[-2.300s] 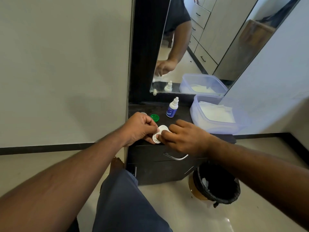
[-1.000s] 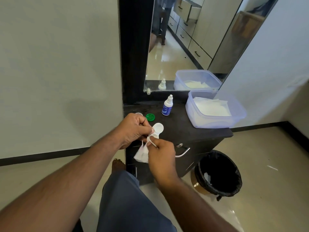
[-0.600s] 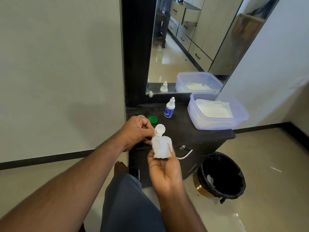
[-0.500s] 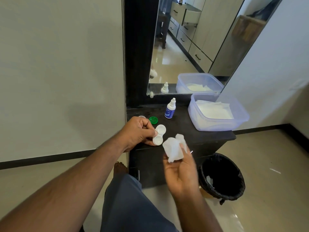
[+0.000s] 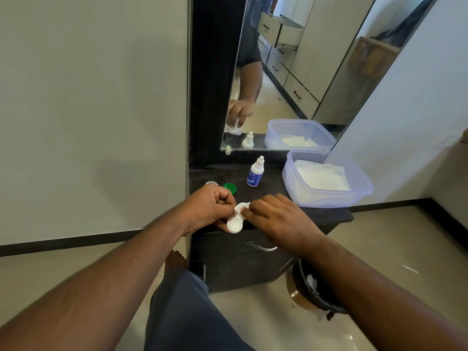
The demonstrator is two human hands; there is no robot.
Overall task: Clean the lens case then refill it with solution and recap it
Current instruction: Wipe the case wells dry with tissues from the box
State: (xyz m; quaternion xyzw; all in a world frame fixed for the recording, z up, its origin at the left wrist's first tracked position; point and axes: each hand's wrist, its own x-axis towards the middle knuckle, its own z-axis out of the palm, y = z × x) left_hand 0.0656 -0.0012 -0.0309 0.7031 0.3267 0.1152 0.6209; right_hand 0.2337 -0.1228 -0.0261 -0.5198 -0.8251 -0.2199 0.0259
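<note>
My left hand [image 5: 209,206] grips a white two-well lens case [image 5: 235,224] above the front edge of the dark cabinet top [image 5: 271,188]. The near well is uncovered and faces up. My right hand [image 5: 276,219] pinches a white tissue [image 5: 241,206] and presses it into the far well. A green cap [image 5: 230,187] and a clear cap [image 5: 211,183] lie behind my left hand. The solution bottle [image 5: 255,172], white with a blue label, stands upright further back with its cap on.
A clear plastic tub [image 5: 326,196] of white tissues sits at the right of the cabinet top. A mirror [image 5: 291,72] leans behind it. A black-lined bin [image 5: 311,290] stands on the floor to the right, under my right forearm. A drawer handle [image 5: 262,247] is below the case.
My right hand, which had drawn back with the tissue held loosely in the palm, has come forward again and now presses the tissue into the far well. My left hand kept hold of the case.
</note>
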